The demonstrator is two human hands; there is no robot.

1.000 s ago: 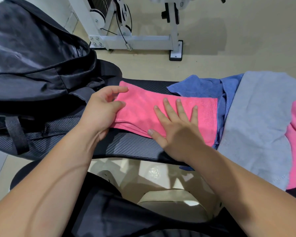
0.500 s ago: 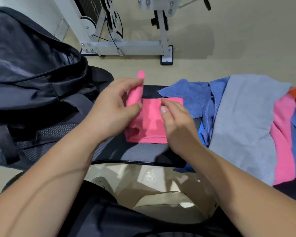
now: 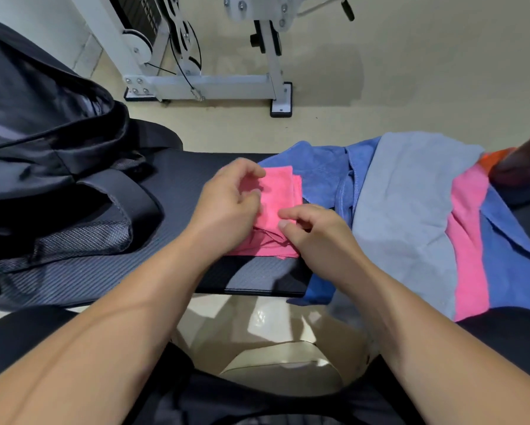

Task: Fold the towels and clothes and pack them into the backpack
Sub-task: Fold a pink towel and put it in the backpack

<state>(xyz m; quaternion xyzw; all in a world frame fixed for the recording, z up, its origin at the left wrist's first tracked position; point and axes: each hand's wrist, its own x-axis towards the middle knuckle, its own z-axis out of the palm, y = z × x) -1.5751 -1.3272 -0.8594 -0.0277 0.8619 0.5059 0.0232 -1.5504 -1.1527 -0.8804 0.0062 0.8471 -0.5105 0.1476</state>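
Observation:
A small pink towel (image 3: 276,194), folded into a narrow stack, lies on the dark bench (image 3: 177,185). My left hand (image 3: 230,204) pinches its left edge with curled fingers. My right hand (image 3: 312,234) pinches the towel's lower right part between thumb and forefinger. The black backpack (image 3: 43,130) lies on the bench's left end, its opening towards me. To the right lies a heap of cloths: a blue towel (image 3: 318,170), a grey towel (image 3: 404,210), a second pink cloth (image 3: 469,240) and more blue cloth (image 3: 515,271).
A white metal machine frame (image 3: 208,84) stands on the beige floor behind the bench. An orange item (image 3: 496,157) and a dark object (image 3: 524,170) sit at the far right edge. My dark-clad lap fills the bottom of the view.
The pink towel went from a long flat strip to a small folded stack. My left hand carried its left end over to the right; my right hand changed from pressing flat to pinching.

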